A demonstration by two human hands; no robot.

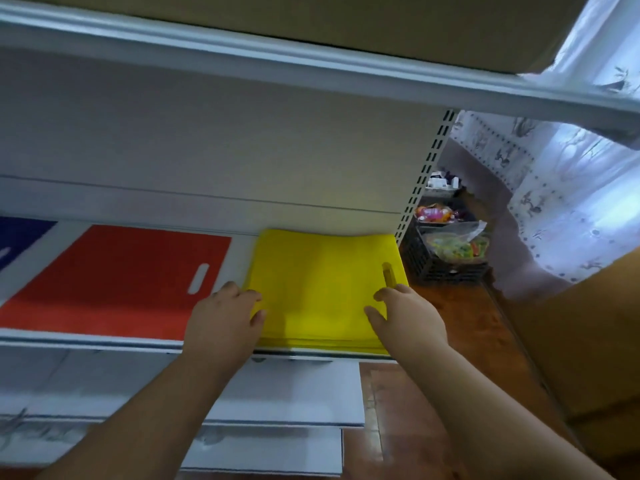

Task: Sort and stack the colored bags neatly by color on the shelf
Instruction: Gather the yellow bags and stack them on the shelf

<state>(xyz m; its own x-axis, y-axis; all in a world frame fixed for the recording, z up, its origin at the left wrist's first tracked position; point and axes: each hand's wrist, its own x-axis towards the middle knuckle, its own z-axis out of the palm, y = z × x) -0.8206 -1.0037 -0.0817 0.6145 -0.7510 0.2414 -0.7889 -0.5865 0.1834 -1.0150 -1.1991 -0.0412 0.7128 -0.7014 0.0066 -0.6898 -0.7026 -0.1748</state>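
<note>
A stack of yellow bags (322,282) lies flat at the right end of the white shelf (86,337), its front edge over the shelf lip. My left hand (225,320) rests on the stack's left front corner with fingers spread. My right hand (405,313) lies on its right front part, fingers loosely bent, just below the handle slot. To the left a red bag stack (114,278) lies flat with a handle cut-out, and a blue bag (20,237) shows at the far left edge.
A shelf board (311,64) runs overhead with a cardboard box on it. Right of the slotted upright (426,174) stand black crates (446,265) with packaged goods, a curtain and a brown carton. Lower white shelves sit below my arms.
</note>
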